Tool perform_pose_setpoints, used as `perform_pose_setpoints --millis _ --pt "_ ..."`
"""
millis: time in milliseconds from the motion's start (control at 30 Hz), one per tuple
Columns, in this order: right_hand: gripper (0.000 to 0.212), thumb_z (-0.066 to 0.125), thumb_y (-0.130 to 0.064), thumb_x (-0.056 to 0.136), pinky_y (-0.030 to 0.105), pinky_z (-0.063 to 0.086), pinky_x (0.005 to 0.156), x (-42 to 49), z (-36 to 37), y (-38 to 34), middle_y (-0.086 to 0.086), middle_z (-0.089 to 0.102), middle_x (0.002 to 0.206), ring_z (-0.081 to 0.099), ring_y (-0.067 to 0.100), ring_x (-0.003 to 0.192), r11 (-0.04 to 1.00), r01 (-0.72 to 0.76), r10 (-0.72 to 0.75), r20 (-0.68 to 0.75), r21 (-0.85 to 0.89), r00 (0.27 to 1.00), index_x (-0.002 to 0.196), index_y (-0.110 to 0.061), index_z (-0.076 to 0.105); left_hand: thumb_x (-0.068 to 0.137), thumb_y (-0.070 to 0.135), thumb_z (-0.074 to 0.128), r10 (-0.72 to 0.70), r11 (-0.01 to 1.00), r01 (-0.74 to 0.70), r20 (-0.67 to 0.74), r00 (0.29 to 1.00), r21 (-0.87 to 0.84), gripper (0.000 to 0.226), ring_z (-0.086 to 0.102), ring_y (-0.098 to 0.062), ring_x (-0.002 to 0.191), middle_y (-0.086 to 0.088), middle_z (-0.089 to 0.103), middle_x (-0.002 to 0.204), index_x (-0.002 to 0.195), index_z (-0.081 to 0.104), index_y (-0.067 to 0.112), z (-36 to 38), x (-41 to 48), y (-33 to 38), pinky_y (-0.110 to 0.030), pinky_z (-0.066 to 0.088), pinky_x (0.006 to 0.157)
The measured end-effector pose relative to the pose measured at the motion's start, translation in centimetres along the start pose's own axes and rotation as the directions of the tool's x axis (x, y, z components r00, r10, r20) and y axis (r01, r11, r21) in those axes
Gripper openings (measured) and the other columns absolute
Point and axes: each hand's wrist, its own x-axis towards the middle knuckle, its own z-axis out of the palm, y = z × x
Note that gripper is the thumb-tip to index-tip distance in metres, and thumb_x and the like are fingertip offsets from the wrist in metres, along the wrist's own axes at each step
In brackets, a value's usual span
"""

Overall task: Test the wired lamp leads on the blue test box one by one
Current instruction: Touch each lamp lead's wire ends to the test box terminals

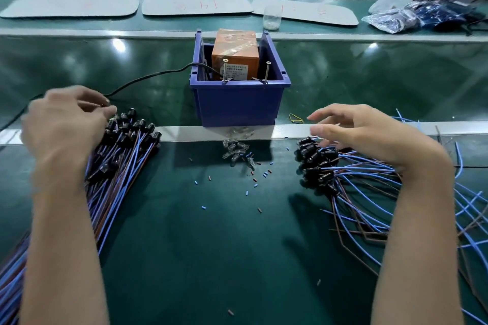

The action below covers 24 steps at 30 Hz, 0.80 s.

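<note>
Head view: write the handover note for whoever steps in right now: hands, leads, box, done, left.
Left hand: fingers curled over the left bundle of leads; blurred, a grip cannot be confirmed.
Right hand: open, above the right bundle.
Blue test box: between the bundles, two screws standing at its front rim; no lead touches them.
Done: cannot tell which bundle is tested.
Left: take one lead, probably touch it to the screws, repeat.
</note>
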Motion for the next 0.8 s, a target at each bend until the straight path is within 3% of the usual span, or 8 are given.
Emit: perform_pose_setpoints --millis 100,167,300,400,500,567,700,800 --pt "0.037 0.061 -0.05 0.074 0.015 0.044 0.059 -0.4 0.9 -2.3 -0.003 0.074 0.093 0.065 0.007 0.068 0.965 0.16 -0.174 0.053 0.208 0.983 0.102 -0.027 0.066 0.063 0.059 0.054 0.164 0.986 -0.164 -0.018 0.986 -0.001 0.027 0.066 -0.026 0.081 0.015 0.061 0.077 0.089 0.054 0.06 -1.6 -0.1 1.7 -0.052 0.055 0.082" --pt "0.032 0.061 -0.041 0.082 0.013 0.043 0.053 -0.1 2.3 -3.9 -0.001 0.074 0.092 0.063 0.008 0.061 0.904 0.237 -0.285 0.088 0.354 0.955 0.105 -0.019 0.066 0.064 0.058 0.056 0.248 0.966 -0.25 -0.044 0.968 -0.06 0.026 0.064 -0.021 0.075 0.019 0.061 0.072 0.09 0.055 0.058 -1.8 -0.8 3.5 -0.048 0.055 0.081" --pt "0.024 0.046 -0.024 0.1 0.017 0.05 0.06 1.8 7.5 -7.1 0.005 0.068 0.109 0.068 0.013 0.071 0.768 0.236 -0.383 0.132 0.595 0.914 0.119 -0.013 0.056 0.067 0.055 0.069 0.272 0.952 -0.295 -0.206 0.94 -0.088 0.04 0.067 -0.024 0.083 0.012 0.07 0.091 0.102 0.058 0.04 -0.2 -3.2 7.6 -0.045 0.056 0.077" --pt "0.037 0.032 -0.032 0.103 0.023 0.053 0.075 3.1 12.0 -9.2 0.007 0.06 0.117 0.065 0.013 0.085 0.624 0.104 -0.377 0.182 0.774 0.908 0.13 -0.012 0.048 0.074 0.043 0.077 0.442 0.893 -0.448 -0.252 0.861 0.036 0.029 0.068 -0.022 0.081 0.004 0.072 0.096 0.097 0.068 0.029 1.1 -5.4 10.1 -0.042 0.056 0.072" --pt "0.04 0.024 -0.044 0.103 0.018 0.052 0.072 3.3 14.3 -10.1 -0.01 0.068 0.083 0.064 0.0 0.074 0.366 -0.072 -0.342 0.206 0.928 0.917 0.1 -0.025 0.058 0.074 0.036 0.079 0.48 0.874 -0.486 -0.121 0.869 -0.024 0.021 0.067 -0.02 0.078 0.009 0.07 0.089 0.092 0.072 0.028 2.0 -6.8 11.3 -0.04 0.054 0.072" --pt "0.038 0.028 -0.041 0.104 0.018 0.054 0.073 3.4 14.7 -10.2 -0.01 0.068 0.078 0.064 0.002 0.075 0.211 -0.112 -0.298 0.173 0.971 0.939 0.095 -0.024 0.061 0.074 0.025 0.08 0.451 0.885 -0.446 0.011 0.892 -0.135 0.017 0.066 -0.015 0.074 0.011 0.07 0.082 0.09 0.074 0.027 2.0 -6.3 10.8 -0.036 0.054 0.074" --pt "0.02 0.046 -0.026 0.1 0.022 0.054 0.085 3.8 15.2 -10.1 0.002 0.066 0.088 0.064 0.008 0.083 0.188 -0.046 -0.181 0.081 0.981 0.98 0.098 -0.012 0.06 0.081 -0.001 0.063 0.507 0.86 -0.436 0.346 0.789 -0.267 0.041 0.067 0.0 0.092 0.012 0.072 0.101 0.109 0.07 0.028 0.5 -5.1 9.1 -0.023 0.052 0.089" --pt "0.019 0.049 -0.018 0.099 0.025 0.054 0.086 3.8 15.6 -10.3 0.008 0.066 0.087 0.065 0.016 0.087 0.186 -0.013 -0.161 0.044 0.982 0.986 0.085 -0.011 0.06 0.083 0.001 0.068 0.538 0.839 -0.409 0.426 0.728 -0.36 0.049 0.066 0.0 0.098 0.01 0.066 0.118 0.124 0.061 0.027 -0.2 -4.3 7.7 -0.012 0.05 0.084"
